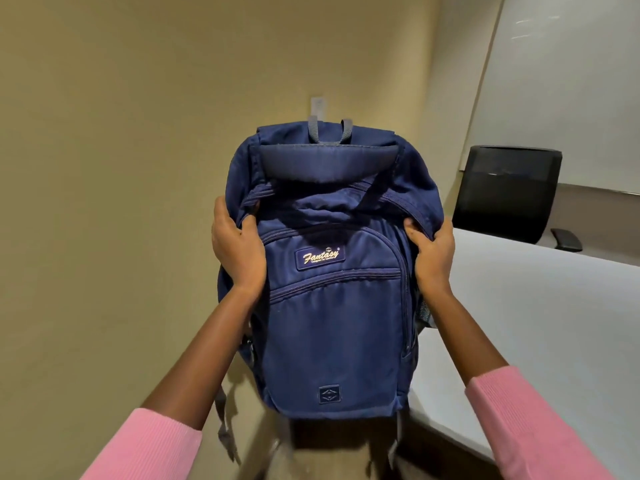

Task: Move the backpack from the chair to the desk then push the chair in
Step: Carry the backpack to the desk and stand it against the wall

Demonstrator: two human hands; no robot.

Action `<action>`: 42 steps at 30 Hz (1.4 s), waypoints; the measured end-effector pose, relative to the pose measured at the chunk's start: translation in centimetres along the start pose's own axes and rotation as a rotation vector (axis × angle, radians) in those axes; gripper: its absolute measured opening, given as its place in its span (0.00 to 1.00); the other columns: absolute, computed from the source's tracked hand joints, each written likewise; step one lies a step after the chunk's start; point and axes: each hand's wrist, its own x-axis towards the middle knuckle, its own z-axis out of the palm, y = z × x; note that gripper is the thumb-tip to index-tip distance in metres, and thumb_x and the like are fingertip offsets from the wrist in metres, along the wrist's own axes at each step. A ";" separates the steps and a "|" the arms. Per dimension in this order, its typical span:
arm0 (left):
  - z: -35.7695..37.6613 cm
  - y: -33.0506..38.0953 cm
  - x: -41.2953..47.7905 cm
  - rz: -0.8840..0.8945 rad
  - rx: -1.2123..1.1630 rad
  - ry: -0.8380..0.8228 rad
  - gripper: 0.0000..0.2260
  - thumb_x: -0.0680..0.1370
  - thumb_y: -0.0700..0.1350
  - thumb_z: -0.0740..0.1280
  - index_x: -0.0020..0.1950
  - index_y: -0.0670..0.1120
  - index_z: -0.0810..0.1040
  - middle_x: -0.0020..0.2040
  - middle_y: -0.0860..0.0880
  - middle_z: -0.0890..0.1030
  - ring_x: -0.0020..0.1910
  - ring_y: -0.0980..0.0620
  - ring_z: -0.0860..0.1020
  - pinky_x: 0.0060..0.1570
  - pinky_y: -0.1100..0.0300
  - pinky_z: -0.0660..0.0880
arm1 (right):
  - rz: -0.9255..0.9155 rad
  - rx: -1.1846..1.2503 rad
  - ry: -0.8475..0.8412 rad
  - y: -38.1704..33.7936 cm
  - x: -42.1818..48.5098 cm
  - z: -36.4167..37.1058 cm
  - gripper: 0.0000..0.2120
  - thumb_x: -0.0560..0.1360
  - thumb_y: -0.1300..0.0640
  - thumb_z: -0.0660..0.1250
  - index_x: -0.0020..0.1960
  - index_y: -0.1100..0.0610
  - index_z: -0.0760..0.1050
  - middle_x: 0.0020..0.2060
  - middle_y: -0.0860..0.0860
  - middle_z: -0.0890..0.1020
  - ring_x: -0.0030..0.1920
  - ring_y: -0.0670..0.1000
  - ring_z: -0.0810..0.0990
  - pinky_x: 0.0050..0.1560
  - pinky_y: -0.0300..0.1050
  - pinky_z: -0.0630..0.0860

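Note:
A navy blue backpack [332, 271] hangs upright in the air in front of me, its front pocket with a "Fantasy" label facing the camera. My left hand [237, 252] grips its left side near the top zip. My right hand [433, 256] grips its right side at the same height. Grey straps dangle below the bag. The white desk [540, 327] lies to the right, its near corner just beside the bag's lower right edge. The chair that the bag came from is hidden from view.
A black office chair [507, 192] stands at the far side of the desk, its armrest [566, 239] showing. A beige wall fills the left and centre. A whiteboard [568, 84] hangs on the right wall. A wall socket [75, 105] sits above the bag.

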 end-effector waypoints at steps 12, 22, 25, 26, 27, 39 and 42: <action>10.7 -6.7 5.1 0.007 0.138 0.180 0.05 0.74 0.34 0.60 0.49 0.38 0.71 0.33 0.59 0.69 0.34 0.48 0.69 0.31 0.64 0.59 | 0.032 0.033 -0.215 7.6 16.3 7.3 0.28 0.74 0.61 0.67 0.70 0.63 0.61 0.68 0.58 0.70 0.64 0.56 0.73 0.66 0.47 0.71; 16.1 -11.2 7.0 -0.026 0.233 0.276 0.04 0.74 0.35 0.62 0.49 0.39 0.71 0.35 0.46 0.71 0.36 0.44 0.70 0.32 0.63 0.59 | 0.147 0.155 -0.427 14.1 24.3 13.0 0.17 0.74 0.62 0.66 0.61 0.62 0.68 0.58 0.57 0.76 0.59 0.58 0.75 0.63 0.51 0.72; 16.7 -12.2 7.1 -0.027 0.244 0.286 0.04 0.74 0.36 0.62 0.48 0.39 0.71 0.35 0.48 0.72 0.37 0.45 0.71 0.33 0.64 0.61 | 0.164 0.167 -0.483 15.5 25.4 14.3 0.15 0.74 0.62 0.66 0.59 0.59 0.69 0.55 0.54 0.76 0.56 0.54 0.75 0.56 0.44 0.72; 16.8 -12.6 7.1 -0.034 0.243 0.290 0.04 0.74 0.36 0.62 0.48 0.40 0.71 0.36 0.49 0.72 0.38 0.45 0.72 0.34 0.65 0.62 | 0.166 0.163 -0.505 15.8 25.5 14.8 0.14 0.74 0.61 0.66 0.58 0.57 0.68 0.54 0.53 0.75 0.55 0.52 0.75 0.54 0.41 0.72; 16.8 -12.9 7.0 -0.045 0.242 0.293 0.04 0.74 0.36 0.63 0.48 0.40 0.71 0.38 0.48 0.74 0.40 0.45 0.72 0.35 0.65 0.63 | 0.166 0.154 -0.527 16.2 25.7 15.2 0.14 0.74 0.61 0.66 0.58 0.56 0.68 0.54 0.52 0.75 0.54 0.52 0.75 0.53 0.40 0.71; 16.1 -14.9 6.6 -0.135 0.232 0.211 0.07 0.73 0.35 0.64 0.46 0.45 0.69 0.43 0.46 0.74 0.43 0.46 0.73 0.46 0.50 0.72 | 0.175 0.000 -0.541 19.6 24.7 17.5 0.22 0.76 0.55 0.63 0.67 0.59 0.64 0.60 0.53 0.73 0.60 0.53 0.73 0.63 0.47 0.70; 16.5 -15.1 6.4 -0.100 0.316 0.219 0.12 0.72 0.35 0.64 0.55 0.38 0.70 0.51 0.41 0.75 0.51 0.42 0.73 0.57 0.48 0.70 | 0.147 -0.072 -0.498 20.0 23.7 16.5 0.23 0.78 0.52 0.60 0.70 0.57 0.61 0.65 0.53 0.72 0.63 0.51 0.71 0.64 0.44 0.67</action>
